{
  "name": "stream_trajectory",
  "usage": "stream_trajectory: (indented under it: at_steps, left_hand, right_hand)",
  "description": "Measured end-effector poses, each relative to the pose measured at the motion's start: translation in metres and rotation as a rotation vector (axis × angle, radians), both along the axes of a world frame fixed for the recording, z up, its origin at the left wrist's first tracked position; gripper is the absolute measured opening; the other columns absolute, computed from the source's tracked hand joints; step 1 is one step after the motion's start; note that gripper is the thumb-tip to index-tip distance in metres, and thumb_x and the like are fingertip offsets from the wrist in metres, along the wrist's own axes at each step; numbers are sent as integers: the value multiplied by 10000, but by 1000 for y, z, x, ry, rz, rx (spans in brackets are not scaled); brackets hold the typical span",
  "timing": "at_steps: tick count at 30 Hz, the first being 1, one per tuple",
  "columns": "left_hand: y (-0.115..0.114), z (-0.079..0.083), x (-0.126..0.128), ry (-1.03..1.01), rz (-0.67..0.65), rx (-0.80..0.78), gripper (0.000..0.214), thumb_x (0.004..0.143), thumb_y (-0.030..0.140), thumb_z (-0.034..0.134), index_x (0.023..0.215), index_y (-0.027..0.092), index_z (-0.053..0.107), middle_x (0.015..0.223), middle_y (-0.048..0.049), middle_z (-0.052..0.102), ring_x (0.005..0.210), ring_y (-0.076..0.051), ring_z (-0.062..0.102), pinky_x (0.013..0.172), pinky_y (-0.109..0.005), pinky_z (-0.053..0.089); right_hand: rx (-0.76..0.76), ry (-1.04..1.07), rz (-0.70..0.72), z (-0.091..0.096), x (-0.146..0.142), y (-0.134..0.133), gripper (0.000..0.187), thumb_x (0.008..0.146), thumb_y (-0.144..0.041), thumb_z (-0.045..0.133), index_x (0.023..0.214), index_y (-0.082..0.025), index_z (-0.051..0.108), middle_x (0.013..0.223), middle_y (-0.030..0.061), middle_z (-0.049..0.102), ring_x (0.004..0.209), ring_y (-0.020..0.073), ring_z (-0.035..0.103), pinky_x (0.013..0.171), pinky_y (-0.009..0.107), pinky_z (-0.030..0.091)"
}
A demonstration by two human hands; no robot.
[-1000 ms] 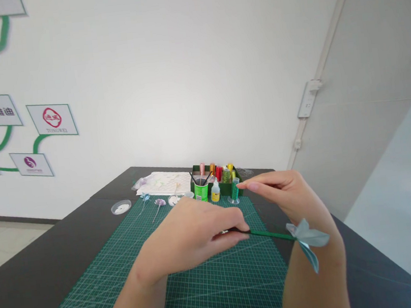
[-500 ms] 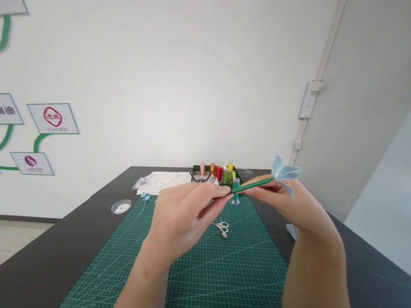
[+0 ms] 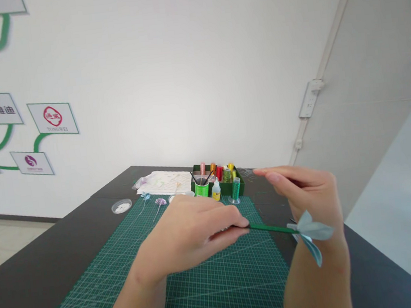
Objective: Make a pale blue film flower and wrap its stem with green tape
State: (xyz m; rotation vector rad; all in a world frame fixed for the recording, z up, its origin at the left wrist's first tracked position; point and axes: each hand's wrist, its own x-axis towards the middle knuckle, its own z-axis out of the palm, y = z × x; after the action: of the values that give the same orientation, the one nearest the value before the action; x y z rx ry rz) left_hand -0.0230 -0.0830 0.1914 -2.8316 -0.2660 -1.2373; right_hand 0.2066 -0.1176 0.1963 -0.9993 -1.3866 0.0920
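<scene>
Between the thumb and fingers of my left hand (image 3: 199, 231) is the green-wrapped stem (image 3: 269, 227) of an artificial flower. Its pale blue petals (image 3: 316, 231) point right and hang in front of my right wrist. My right hand (image 3: 311, 186) is raised apart from the stem, fingertips pressed together; whatever they pinch, if anything, is too fine to see. A spool of green thread (image 3: 236, 189) stands upright on the table beyond my hands.
A green cutting mat (image 3: 221, 290) lies on the dark table (image 3: 26, 273). Behind are a box (image 3: 226, 188) of coloured thread spools, a green cup (image 3: 202, 190) with brushes, a glue bottle (image 3: 216, 190), a small dish (image 3: 121, 206), a blue flower (image 3: 145, 196) and a purple flower (image 3: 160, 201).
My right hand has moved off the stem, up and to the right. The flower has dropped lower and now tilts down to the right, still in my left hand.
</scene>
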Motion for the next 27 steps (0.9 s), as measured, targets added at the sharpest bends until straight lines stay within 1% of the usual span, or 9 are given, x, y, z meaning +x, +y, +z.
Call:
stream_trajectory:
  at_steps: [3,6,10,12,14,17,20,24,27]
  left_hand:
    - [0,1,0,22,6,-17,80,969,269,649,912,227,686,723,71,720,610,-64,631,581,-201,400]
    - [-1,2,0,35,-20,-43,40,948,247,680,914,227,675,745,82,725,629,-61,638,603,-194,406]
    - [-2,2,0,25,-58,-24,40,931,234,698,912,225,665,706,84,700,592,-61,615,576,-207,381]
    - [-4,1,0,14,-69,-23,42,944,241,682,911,223,662,697,78,695,588,-64,613,573,-208,386]
    - [-5,1,-1,4,-78,-27,40,952,241,672,919,222,657,717,73,708,607,-65,629,588,-200,406]
    - [-8,1,-4,-1,-78,-25,26,956,228,667,935,226,650,755,67,730,645,-65,657,617,-191,431]
    - [-11,0,-6,-24,-81,-10,24,957,209,662,955,227,645,779,59,740,666,-68,668,626,-193,444]
    - [-11,-2,-8,-126,-71,58,64,942,178,677,983,219,648,807,47,749,684,-72,674,617,-200,446]
    - [-9,-2,-7,-219,-32,99,78,927,161,696,980,205,660,815,38,747,667,-73,662,620,-207,453]
  right_hand:
    - [99,20,3,-5,3,0,90,835,-326,761,847,-305,848,822,49,813,718,232,726,605,360,589]
    - [144,13,14,-8,4,1,100,846,-361,755,836,-319,845,813,45,810,725,240,731,624,379,590]
    - [127,-45,13,-7,3,-1,123,869,-312,726,844,-319,847,746,25,788,659,201,701,549,325,533]
    - [110,-96,-4,-5,3,-1,139,872,-286,717,848,-321,849,711,13,776,591,171,659,499,295,490]
    - [71,-154,7,-2,3,0,153,867,-260,714,843,-328,849,706,6,777,571,157,645,490,278,481]
    - [-11,-210,103,1,4,3,157,857,-236,719,847,-322,850,783,15,807,674,172,704,583,275,542]
    - [-106,-253,208,3,5,5,134,860,-247,725,855,-293,851,814,30,813,725,174,728,633,264,561]
    - [-231,-407,338,1,6,9,139,898,-274,711,896,-250,848,739,31,786,655,140,692,547,220,500]
    - [-223,-508,487,-1,7,11,159,912,-300,708,899,-216,843,709,32,774,607,125,663,512,211,475]
